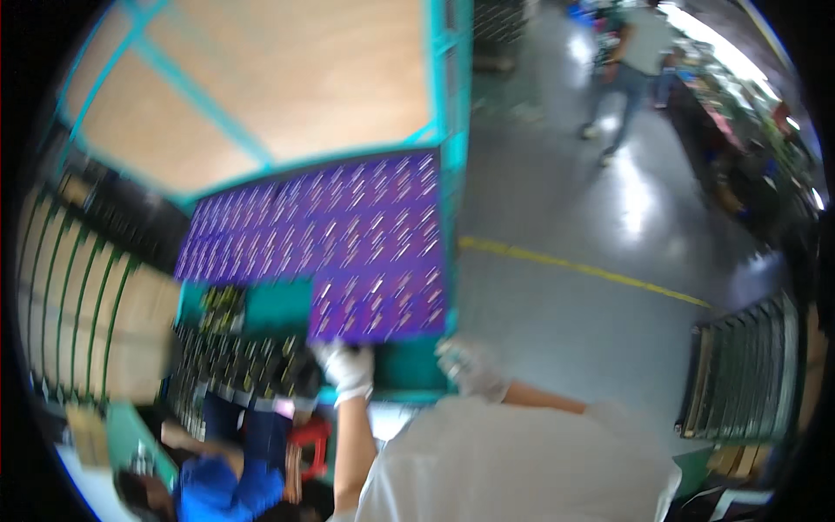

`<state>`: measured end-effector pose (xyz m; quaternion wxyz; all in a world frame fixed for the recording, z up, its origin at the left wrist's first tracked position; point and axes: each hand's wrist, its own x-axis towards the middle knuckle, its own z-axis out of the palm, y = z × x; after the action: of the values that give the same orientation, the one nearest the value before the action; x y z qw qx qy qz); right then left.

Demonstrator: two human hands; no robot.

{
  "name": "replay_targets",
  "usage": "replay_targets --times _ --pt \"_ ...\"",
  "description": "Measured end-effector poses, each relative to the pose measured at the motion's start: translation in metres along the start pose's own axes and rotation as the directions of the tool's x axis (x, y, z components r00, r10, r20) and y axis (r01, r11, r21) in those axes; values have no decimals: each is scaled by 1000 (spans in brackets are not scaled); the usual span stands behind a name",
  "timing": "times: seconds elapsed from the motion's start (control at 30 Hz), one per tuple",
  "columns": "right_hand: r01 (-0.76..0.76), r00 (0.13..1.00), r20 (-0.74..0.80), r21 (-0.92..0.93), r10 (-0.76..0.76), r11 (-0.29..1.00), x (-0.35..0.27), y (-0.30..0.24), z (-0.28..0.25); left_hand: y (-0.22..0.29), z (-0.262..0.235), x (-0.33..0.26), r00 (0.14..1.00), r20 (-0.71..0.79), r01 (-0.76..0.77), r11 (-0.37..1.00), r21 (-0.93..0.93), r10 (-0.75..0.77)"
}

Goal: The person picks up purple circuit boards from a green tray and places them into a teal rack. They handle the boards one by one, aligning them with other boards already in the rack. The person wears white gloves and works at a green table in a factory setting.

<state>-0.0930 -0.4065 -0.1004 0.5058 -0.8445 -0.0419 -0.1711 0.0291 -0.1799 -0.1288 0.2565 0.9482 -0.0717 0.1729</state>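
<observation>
The picture is motion-blurred. Both my hands wear white gloves. My left hand (348, 369) reaches up to the near edge of a purple tray (383, 296) studded with rows of small pale parts, and its fingers meet that edge. My right hand (468, 365) is curled at the tray's near right corner, beside the teal frame (454, 174); the blur hides what it grips. More purple trays (287, 230) lie side by side behind it on the teal rack. My white sleeves fill the lower middle.
A pale wooden shelf board (287, 78) sits above the trays. Dark trays (235, 365) and a green-barred rack (78, 287) are at left. A person in blue (226, 478) sits by a red stool (309, 444). Another person (626, 70) walks the grey floor beyond a yellow line (583, 268).
</observation>
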Motion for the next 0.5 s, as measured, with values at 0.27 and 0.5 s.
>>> replay_targets --times 0.27,0.5 --pt "283 936 227 -27 -269 959 6 56 -6 -25 47 15 935 -158 135 728 -672 -319" --pt "317 908 313 -75 -280 945 10 67 2 -30 33 29 936 65 99 82 -992 -346"
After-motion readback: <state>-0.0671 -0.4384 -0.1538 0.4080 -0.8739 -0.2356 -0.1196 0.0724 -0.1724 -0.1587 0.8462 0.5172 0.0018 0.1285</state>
